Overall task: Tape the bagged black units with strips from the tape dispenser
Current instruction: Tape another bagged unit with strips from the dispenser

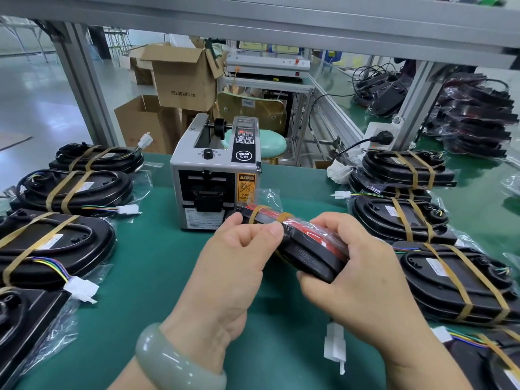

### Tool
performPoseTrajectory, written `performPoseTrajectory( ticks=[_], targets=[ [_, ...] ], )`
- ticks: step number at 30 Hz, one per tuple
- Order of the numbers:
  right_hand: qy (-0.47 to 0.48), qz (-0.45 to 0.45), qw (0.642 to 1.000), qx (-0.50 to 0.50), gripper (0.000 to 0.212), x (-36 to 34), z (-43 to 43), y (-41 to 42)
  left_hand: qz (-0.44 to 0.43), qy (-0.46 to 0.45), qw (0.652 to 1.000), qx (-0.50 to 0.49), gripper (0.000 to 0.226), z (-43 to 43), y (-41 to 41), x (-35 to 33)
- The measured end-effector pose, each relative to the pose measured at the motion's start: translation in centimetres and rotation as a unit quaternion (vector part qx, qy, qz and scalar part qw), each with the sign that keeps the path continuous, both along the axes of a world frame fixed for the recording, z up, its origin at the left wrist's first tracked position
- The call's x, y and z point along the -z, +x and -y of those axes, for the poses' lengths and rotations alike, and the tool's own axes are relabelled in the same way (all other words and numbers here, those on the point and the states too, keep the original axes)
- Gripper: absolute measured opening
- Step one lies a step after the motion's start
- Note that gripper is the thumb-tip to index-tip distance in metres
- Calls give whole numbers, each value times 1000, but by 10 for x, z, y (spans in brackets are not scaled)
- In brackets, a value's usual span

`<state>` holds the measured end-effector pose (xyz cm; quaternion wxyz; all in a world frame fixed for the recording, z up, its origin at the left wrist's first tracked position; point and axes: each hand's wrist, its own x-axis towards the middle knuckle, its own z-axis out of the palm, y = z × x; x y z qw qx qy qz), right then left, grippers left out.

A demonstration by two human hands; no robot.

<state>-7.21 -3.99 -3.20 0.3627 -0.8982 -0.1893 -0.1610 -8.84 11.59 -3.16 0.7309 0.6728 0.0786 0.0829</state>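
Both hands (pixel 239 249) (pixel 363 266) grip 1 bagged unit (pixel 306 249).

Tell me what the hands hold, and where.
One bagged black unit: the left hand pinches its taped middle, the right hand grips its near rounded end.

One wide-angle view from your head, facing forward and down over the green table (pixel 157 277). Your left hand (pixel 233 263) and right hand (pixel 360 277) fill the lower centre, very near; the tape dispenser (pixel 213 175) stands just beyond, mid-frame.
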Motion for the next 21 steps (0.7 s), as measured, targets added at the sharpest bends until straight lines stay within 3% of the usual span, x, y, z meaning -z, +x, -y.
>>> performPoseTrajectory(
  ticks=[21],
  targets=[
    [-6,4,1000,5,48,-1,-3,-2,-8,13,999,-34,22,2,4,2]
  ],
)
